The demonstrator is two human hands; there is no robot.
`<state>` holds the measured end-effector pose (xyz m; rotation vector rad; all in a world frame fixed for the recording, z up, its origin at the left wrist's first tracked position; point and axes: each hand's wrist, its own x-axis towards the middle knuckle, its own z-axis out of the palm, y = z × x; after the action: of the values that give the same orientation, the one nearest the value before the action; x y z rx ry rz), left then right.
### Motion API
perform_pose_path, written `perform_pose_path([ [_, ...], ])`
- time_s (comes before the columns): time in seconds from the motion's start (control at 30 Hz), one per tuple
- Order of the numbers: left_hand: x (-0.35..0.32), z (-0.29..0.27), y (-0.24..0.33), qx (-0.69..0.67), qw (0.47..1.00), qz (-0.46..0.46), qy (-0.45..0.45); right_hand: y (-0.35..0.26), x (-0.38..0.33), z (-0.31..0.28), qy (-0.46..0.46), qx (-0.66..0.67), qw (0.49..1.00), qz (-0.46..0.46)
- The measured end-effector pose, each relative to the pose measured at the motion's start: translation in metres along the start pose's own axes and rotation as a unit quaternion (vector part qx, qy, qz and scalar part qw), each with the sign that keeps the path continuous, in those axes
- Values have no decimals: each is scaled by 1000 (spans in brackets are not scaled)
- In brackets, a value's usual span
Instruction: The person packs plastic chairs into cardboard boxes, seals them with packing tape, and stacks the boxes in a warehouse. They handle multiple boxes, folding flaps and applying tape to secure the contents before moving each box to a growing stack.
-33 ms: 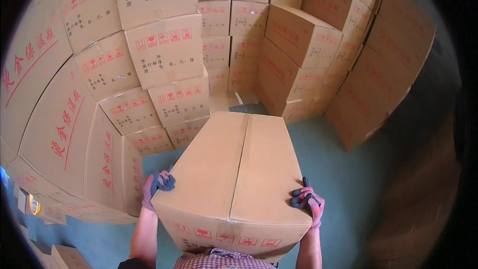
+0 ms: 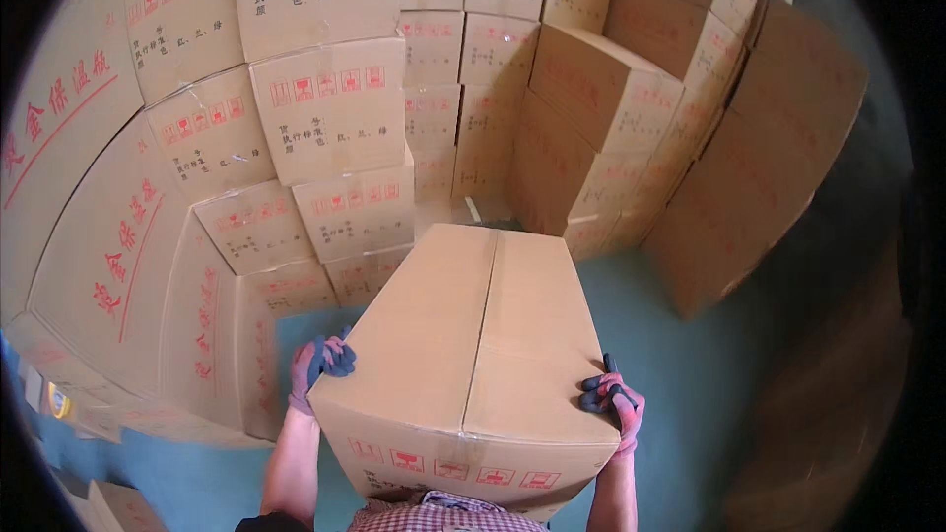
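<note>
A large brown cardboard carton (image 2: 424, 320) is held in front of my body, its taped top seam running away from me. Red handling symbols show on the side nearest me. My left hand (image 2: 320, 366), in a pink glove with dark fingers, grips the carton's left edge, fingers curled at the top. On the opposite edge, my right hand (image 2: 616, 402), gloved alike, clasps the carton with dark fingers lying over its top. The carton's underside is hidden.
Tall stacks of similar cartons (image 2: 330, 108) rise at the left and ahead. More stacked cartons (image 2: 601, 123) stand at the far right, beside a tall leaning cardboard sheet or carton side (image 2: 764, 153). Blue-green floor (image 2: 680, 394) shows on both sides. A yellow round item (image 2: 59, 402) lies at the lower left.
The view has shifted slightly, so the stacks ahead sit a little lower in the picture. Both hands keep their hold on the carton, which sits slightly farther right.
</note>
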<state>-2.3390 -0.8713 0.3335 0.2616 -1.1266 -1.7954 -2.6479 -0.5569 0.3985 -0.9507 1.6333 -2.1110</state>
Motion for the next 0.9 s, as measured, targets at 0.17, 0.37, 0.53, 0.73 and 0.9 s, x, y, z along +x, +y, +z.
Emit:
perform_pose_path([
  [0.17,126,31,-73,-37,994,-104,14,45,104,-48,28,20,999,27],
  [0.37,241,50,-138,-38,988,-146,42,83,238,-55,38,53,994,85],
  [0.53,340,64,-227,1,981,-176,84,194,362,-110,58,67,983,160],
  [0.73,444,60,-286,56,969,-168,174,271,530,-102,-9,109,971,213],
  [0.9,500,45,-330,20,967,-142,211,342,634,-95,-53,128,957,256],
])
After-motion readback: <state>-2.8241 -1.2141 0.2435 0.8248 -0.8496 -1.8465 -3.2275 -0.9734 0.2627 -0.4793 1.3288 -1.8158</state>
